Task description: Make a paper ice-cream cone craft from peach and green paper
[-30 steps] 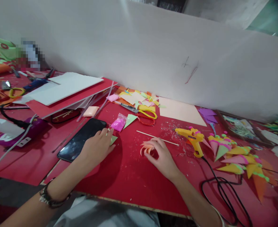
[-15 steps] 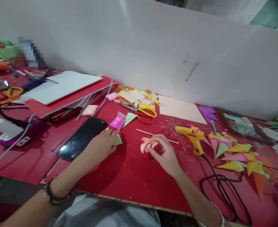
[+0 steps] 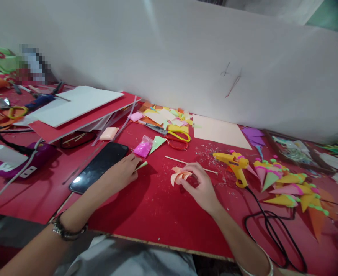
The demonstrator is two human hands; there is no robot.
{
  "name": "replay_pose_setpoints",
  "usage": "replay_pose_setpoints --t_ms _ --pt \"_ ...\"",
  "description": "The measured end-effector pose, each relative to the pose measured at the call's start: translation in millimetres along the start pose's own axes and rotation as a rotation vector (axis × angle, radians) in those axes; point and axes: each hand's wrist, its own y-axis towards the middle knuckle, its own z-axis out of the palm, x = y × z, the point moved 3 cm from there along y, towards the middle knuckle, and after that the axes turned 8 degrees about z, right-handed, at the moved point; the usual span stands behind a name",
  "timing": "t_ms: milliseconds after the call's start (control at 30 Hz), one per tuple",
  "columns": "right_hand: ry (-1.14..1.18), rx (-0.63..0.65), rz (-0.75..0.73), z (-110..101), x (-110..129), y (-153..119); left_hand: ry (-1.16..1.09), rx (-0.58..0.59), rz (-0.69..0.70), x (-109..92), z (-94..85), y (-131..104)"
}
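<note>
My left hand point(image 3: 124, 172) pinches a pale green paper piece point(image 3: 141, 166), seen nearly edge-on, just right of the black phone point(image 3: 102, 165). Between the thumb and fingers of my right hand point(image 3: 199, 186) is a peach paper flower point(image 3: 179, 176), low over the red table. Behind the flower lies a thin wooden stick point(image 3: 190, 165). A bright pink packet point(image 3: 143, 146) and a light green paper triangle point(image 3: 157, 144) rest beyond my left hand.
A yellow glue gun point(image 3: 234, 165) with a looping black cable lies to the right, beside several small paper cones point(image 3: 289, 179). Farther back are yellow-handled scissors point(image 3: 178, 135), paper scraps and a peach sheet point(image 3: 219, 131). White and red boards point(image 3: 79, 105) stand at the left.
The green paper in my left hand has lifted and turned from lying flat to nearly edge-on. My right hand and the flower have barely moved.
</note>
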Motion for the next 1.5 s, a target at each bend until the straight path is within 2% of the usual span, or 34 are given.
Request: replay_pose_setpoints --t_ms 167,333,500,600,733,933,1067,1167,1300,1400,1500 --pt "-0.012 0.005 0.001 0 -1 0 -0.031 -0.007 -0.039 -4 -4.4 1" --pt "-0.019 0.006 -0.003 0 -1 1 -0.344 -0.059 -0.102 -19 -16.9 0" --pt "-0.022 0.003 0.001 -1 -1 1 -0.638 -0.167 -0.142 -32 -17.7 3" --pt "-0.025 0.006 -0.005 0 -1 1 -0.643 -0.263 -0.198 -34 -18.6 5" --pt "-0.023 0.005 -0.01 0 -1 1 -0.603 -0.38 -0.13 -38 -24.4 5" --pt "-0.02 0.005 -0.004 -1 -1 0 -0.577 -0.292 -0.15 -35 -23.9 10" --pt "-0.01 0.003 -0.002 -1 -1 0 -0.5 -0.306 -0.159 -29 -23.1 13" --pt "-0.006 0.008 0.001 -1 -1 0 -0.529 -0.305 -0.162 -28 -20.5 14" --pt "0.015 0.01 0.011 -1 -3 1 -0.466 -0.229 -0.145 -30 -15.3 18" --pt "0.087 0.009 0.047 -1 -7 1 -0.349 -0.184 -0.135 -29 -9.6 23" --pt "0.261 0.011 0.129 -1 -13 2 -0.224 -0.095 -0.09 -26 1.1 26"
